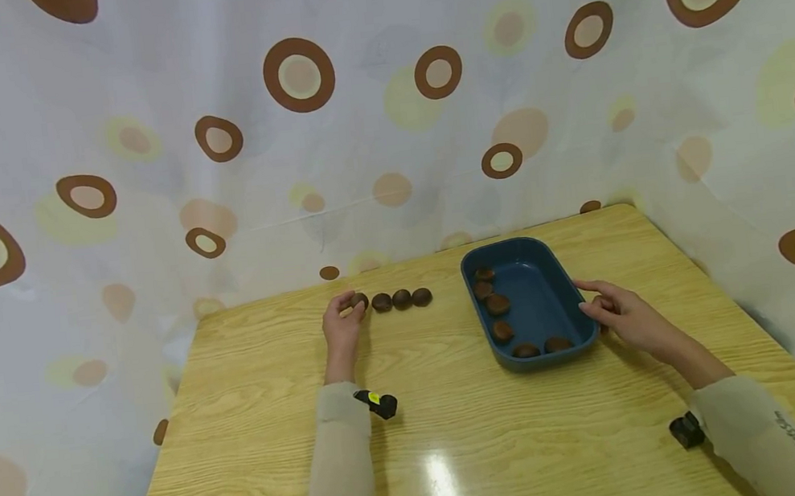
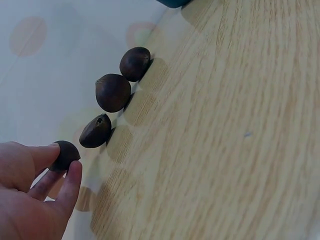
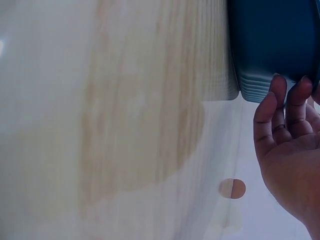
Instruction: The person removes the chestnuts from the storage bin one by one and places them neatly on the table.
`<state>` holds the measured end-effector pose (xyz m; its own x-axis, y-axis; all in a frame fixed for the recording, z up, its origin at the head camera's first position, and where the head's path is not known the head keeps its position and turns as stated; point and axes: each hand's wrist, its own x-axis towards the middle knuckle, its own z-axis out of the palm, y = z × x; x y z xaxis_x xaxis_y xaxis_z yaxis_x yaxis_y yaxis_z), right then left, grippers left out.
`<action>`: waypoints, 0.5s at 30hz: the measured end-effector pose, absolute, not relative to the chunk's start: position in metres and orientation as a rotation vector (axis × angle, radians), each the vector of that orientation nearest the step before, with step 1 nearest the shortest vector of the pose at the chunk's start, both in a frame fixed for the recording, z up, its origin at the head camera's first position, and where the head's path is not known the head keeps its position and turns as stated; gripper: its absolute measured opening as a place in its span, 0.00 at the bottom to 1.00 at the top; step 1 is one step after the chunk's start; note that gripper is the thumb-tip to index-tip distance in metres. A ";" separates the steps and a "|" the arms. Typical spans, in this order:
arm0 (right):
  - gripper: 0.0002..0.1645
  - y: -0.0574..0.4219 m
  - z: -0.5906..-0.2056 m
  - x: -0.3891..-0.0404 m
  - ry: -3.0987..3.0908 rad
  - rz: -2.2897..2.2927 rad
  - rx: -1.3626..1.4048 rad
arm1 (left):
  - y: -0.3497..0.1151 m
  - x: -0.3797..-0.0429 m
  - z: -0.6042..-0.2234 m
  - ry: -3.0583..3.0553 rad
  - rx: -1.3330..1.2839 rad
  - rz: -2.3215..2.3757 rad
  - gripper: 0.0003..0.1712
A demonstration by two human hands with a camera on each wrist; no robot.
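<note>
Beside three chestnuts [image 1: 402, 299] on the worktop [image 1: 245, 458], the left hand [image 1: 343, 330] has its fingers clamped on an end chestnut [image 1: 360, 301]; a light, level pinch should avoid nudging them. The right hand [image 1: 631, 320], fingers clamped on the tray [image 1: 540, 289], best holds steady.

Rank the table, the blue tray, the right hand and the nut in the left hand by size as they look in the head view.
1. Table
2. Blue tray
3. Right hand
4. Nut in the left hand
</note>
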<state>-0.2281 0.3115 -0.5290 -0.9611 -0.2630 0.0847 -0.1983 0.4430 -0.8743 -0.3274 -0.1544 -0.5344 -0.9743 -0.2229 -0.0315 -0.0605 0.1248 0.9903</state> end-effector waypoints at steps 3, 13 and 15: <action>0.33 0.311 -0.529 -0.228 2.614 -1.573 -0.422 | -0.154 -0.328 -0.535 -2.291 0.301 -1.942 0.21; 0.33 0.312 -0.530 -0.229 2.629 -1.556 -0.415 | -0.156 -0.329 -0.538 -2.379 0.328 -1.816 0.20; 0.33 0.312 -0.530 -0.229 2.632 -1.553 -0.418 | -0.156 -0.330 -0.539 -2.381 0.317 -1.810 0.20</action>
